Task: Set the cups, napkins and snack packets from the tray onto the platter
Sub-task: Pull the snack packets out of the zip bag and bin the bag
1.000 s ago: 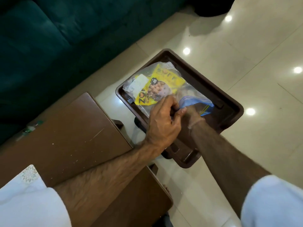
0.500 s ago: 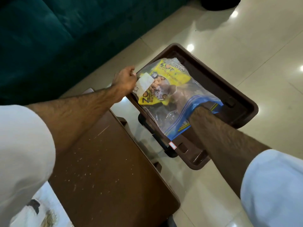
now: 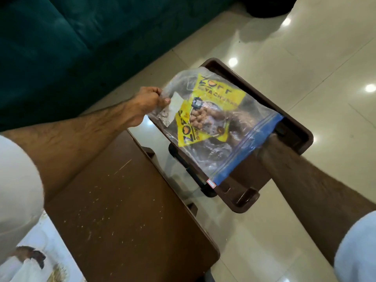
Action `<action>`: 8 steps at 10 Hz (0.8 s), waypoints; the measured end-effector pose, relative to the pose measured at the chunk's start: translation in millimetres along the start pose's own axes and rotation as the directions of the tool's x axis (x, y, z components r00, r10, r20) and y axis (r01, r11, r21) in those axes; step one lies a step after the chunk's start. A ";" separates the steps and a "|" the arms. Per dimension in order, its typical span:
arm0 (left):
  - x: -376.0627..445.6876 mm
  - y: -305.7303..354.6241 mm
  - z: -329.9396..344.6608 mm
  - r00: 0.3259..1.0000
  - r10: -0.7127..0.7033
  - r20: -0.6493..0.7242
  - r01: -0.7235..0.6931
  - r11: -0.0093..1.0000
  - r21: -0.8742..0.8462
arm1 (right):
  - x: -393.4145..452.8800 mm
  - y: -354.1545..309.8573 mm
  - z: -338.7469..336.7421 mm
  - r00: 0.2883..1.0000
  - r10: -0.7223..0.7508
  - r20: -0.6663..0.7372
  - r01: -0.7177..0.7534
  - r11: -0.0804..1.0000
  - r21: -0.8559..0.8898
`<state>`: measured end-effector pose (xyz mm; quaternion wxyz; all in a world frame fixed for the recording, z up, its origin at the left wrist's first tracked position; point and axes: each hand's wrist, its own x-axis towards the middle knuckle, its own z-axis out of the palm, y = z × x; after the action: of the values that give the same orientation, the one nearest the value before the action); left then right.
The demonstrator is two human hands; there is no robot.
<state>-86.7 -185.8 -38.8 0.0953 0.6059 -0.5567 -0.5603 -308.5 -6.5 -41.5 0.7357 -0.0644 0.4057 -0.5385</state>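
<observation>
- A dark teal sofa (image 3: 67, 43) fills the top left, its plush front running diagonally down to the floor.
- The floor (image 3: 305, 64) is glossy cream tile with thin grout lines, and round ceiling lights (image 3: 233, 62) glare off it in several spots.
- A brown wooden table (image 3: 126, 210) takes up the lower middle, its top scratched and dotted with pale flecks; one edge lies near the sofa side.
- A white printed cloth (image 3: 40, 259) with a dark brown pattern shows at the bottom left corner, beside the table.
- Something dark and rounded (image 3: 268, 7) sits at the top edge on the tiles; too cropped to tell what.
</observation>
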 end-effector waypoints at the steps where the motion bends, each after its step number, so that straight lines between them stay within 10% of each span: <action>1: -9.6 1.8 -20.8 0.999 -0.037 0.006 0.037 0.991 -0.125 | -8.8 -13.6 8.3 1.000 0.007 0.002 -0.007 1.000 -0.025; 4: -41.1 -23.7 -100.2 0.958 -0.106 -0.268 0.080 0.991 -0.105 | -29.8 -18.0 -43.6 0.971 0.043 -0.234 -0.073 0.990 -0.119; 6: -61.5 -52.3 -114.8 0.979 -0.161 -0.127 0.131 0.967 -0.219 | -6.2 6.9 -34.0 0.833 -0.037 -0.552 -0.114 0.965 -0.236; 7: -64.6 -59.6 -103.6 0.988 -0.121 -0.098 0.100 0.975 -0.199 | -3.5 6.1 -22.7 0.674 -0.275 -0.686 -0.084 0.894 -0.440; 8: -66.9 -55.4 -86.0 0.993 -0.037 -0.109 0.033 0.999 -0.040 | -4.8 1.5 1.0 0.363 -0.724 -0.587 -0.248 0.532 -0.810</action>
<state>28.9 -157.1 -11.0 0.1276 0.6435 -0.5290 -0.5383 -307.2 -2.2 -39.1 0.1683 -0.1576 0.9079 -0.3501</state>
